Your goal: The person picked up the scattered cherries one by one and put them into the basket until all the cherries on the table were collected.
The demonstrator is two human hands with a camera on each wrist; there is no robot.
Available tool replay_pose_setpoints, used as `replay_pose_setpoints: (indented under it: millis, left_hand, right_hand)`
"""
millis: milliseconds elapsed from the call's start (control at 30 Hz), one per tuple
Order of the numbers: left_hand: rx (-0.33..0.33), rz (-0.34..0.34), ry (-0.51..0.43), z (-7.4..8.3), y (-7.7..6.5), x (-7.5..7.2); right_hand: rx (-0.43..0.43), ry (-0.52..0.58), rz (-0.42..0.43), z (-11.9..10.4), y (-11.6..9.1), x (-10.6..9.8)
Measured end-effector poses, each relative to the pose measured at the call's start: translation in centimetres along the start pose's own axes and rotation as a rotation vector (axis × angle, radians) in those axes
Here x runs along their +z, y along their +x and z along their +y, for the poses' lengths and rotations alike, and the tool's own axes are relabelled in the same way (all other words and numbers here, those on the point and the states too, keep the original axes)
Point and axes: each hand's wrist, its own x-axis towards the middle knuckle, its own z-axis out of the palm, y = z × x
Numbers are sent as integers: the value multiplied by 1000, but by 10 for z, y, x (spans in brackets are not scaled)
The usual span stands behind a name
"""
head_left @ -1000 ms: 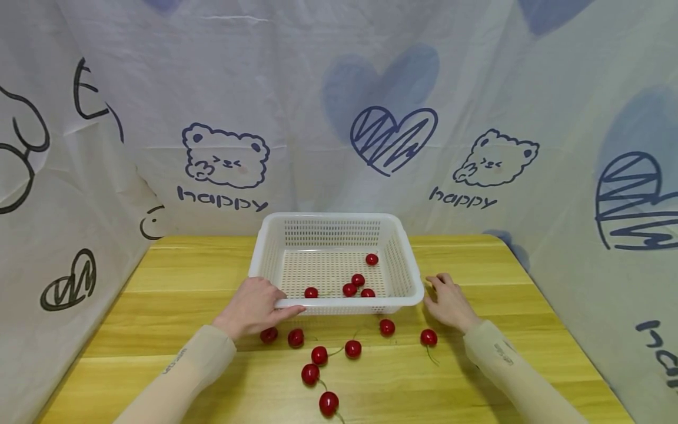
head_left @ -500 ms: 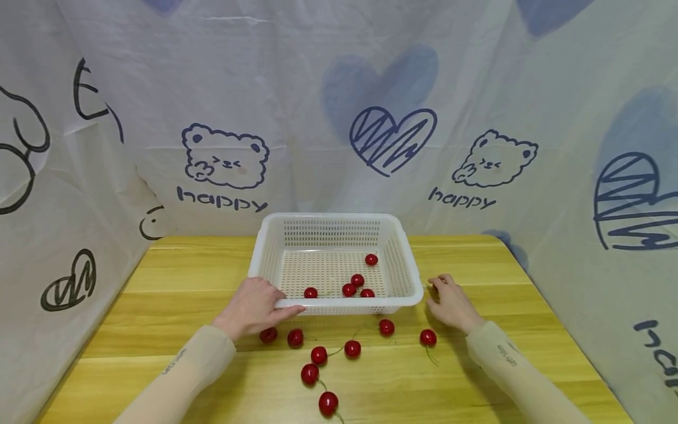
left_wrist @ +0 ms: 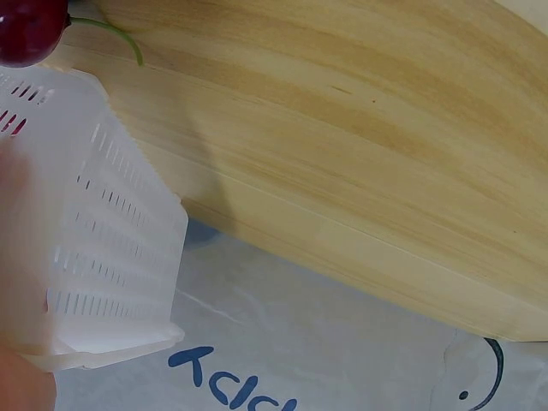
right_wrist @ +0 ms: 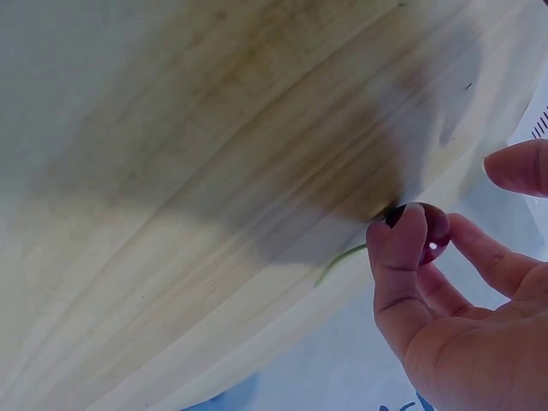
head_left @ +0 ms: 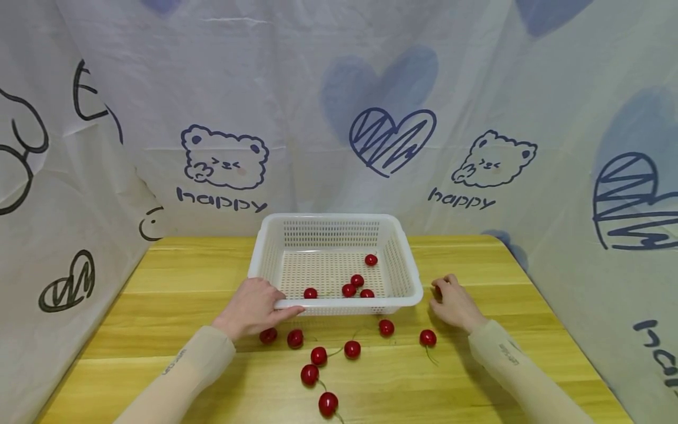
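A white perforated plastic basket [head_left: 339, 303] stands toward the back of the wooden table. My left hand [head_left: 251, 306] grips its front-left corner, with the thumb along the front rim. Inside the basket lie several red cherries [head_left: 357, 280]. To the right of the basket, apart from it, is my right hand [head_left: 454, 303]. In the right wrist view, its fingers pinch a dark red cherry [right_wrist: 437, 235] with a green stem, low over the table; the head view hides this cherry. Several more cherries [head_left: 352, 349] lie loose in front of the basket, one of them [head_left: 428, 338] near my right wrist.
The wooden table [head_left: 175, 282] ends just behind the basket. A pale cloth [head_left: 312, 118] with printed bears and hearts hangs behind and on both sides. The foremost loose cherry [head_left: 328, 404] lies near the bottom of the head view.
My right hand has shifted slightly to the right, away from the basket's side. My left hand, the basket and the loose cherries stay where they were.
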Motion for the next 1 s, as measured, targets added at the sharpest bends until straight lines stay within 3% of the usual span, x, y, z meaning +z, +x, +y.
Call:
replay_pose_setpoints:
  millis: [400, 633, 1000]
  left_hand:
    - [5, 6, 1, 1, 0, -1]
    - [3, 11, -3, 0, 0, 0]
    - [1, 9, -3, 0, -1, 1]
  right_hand:
    - [42, -37, -55, 4, -7, -6]
    - [17, -72, -73, 9, -11, -7]
    - [64, -43, -134, 8, -14, -10]
